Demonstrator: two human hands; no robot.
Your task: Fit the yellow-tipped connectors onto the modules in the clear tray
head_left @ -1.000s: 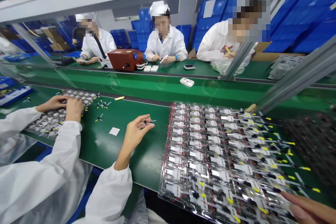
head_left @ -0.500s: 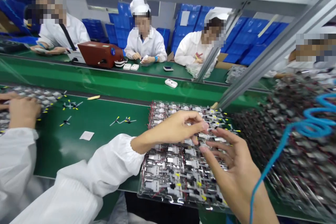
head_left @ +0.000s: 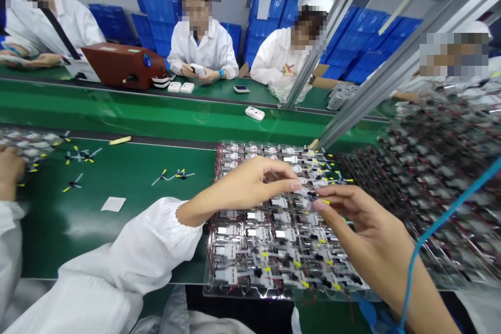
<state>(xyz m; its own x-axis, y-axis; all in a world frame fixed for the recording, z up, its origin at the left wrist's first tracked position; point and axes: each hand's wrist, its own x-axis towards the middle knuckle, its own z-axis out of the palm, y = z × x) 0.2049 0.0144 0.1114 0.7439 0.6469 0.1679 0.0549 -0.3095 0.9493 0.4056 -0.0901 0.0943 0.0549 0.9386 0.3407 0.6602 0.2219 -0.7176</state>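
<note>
A clear plastic tray [head_left: 270, 292] lies in front of me, its pockets filled with small white-and-silver assemblies with red wires, black hubs and yellow-tipped grey blades. Over its middle, my left hand [head_left: 250, 182] is closed, thumb and fingertips brought together; whatever they grip is hidden. My right hand [head_left: 368, 224] pinches a small dark part [head_left: 312, 195] between thumb and index finger, with a bit of yellow beside it. The two sets of fingertips face each other, a short gap apart.
Tall stacks of filled trays [head_left: 442, 177] rise at right, behind a blue cable [head_left: 420, 235]. Loose yellow-tipped pieces [head_left: 74, 182] and a white square [head_left: 113, 204] lie at left. Another person's hand [head_left: 11, 167] is farther left. A metal post [head_left: 309, 73] and co-workers stand beyond.
My right hand's spread fingers have closed into a pinch on the small dark part. My left hand stays over the tray. The whole view has shifted, moving the background up and left.
</note>
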